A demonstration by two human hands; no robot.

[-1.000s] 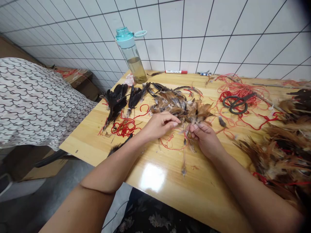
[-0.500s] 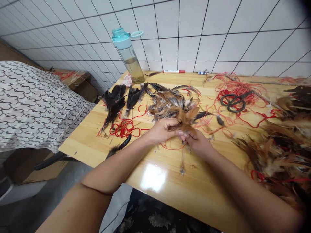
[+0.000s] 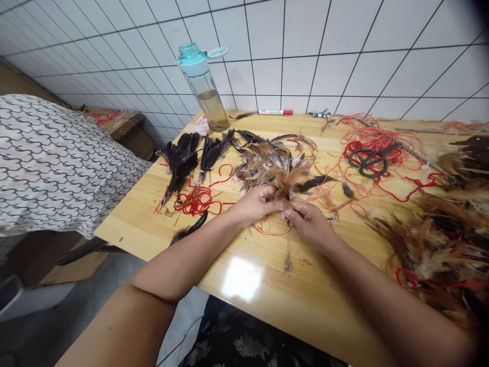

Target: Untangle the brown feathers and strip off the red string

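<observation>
My left hand and my right hand meet over the middle of the wooden table. Both are closed, thumbs and fingertips pinched together at the base of a small bunch of brown feathers. The bunch fans upward from the fingers; its quill ends are mostly covered by them. Just behind lies a loose pile of brown and grey feathers. Below the hands, a loop of thin red string rests on the wood, and a small wispy feather lies nearer the front edge.
Black feather bundles and coiled red cord lie left. Tangled red string with scissors sits right, beside a big feather heap. A water bottle and a red marker stand near the tiled wall. A person's patterned clothing shows left.
The feather bunch has tilted more upright, and my right fingers have shifted slightly up around its base. The rest of the table looks the same, with a slight camera shift.
</observation>
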